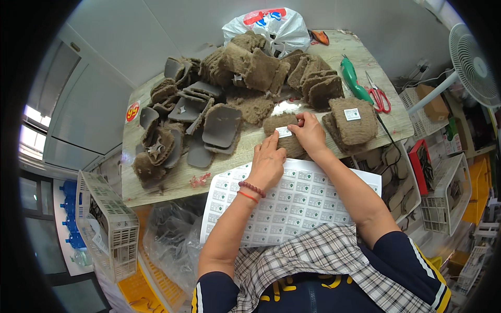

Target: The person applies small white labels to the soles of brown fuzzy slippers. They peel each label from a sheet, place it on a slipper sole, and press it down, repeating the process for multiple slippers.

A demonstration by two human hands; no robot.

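A small white label [284,132] lies on a fuzzy brown pad [276,121] at the table's front edge. My left hand [267,163] has its fingers held together, the fingertips at the label's left end. At the other end, my right hand [311,134] pinches the label between thumb and fingers. Beneath my forearms, a large sheet of printed labels [297,203] reaches from the table edge over my lap. Right of my right hand, a stack of brown pads carries a white label [352,114] on its top pad [360,133].
Heaps of fuzzy pads [263,70] with grey backs cover the table's [177,193] middle and left. A green corded power tool [355,78] and red-handled scissors [381,99] lie right. A plastic bag [269,31] stands behind. Crates [112,229] flank the table; a fan [469,57] stands right.
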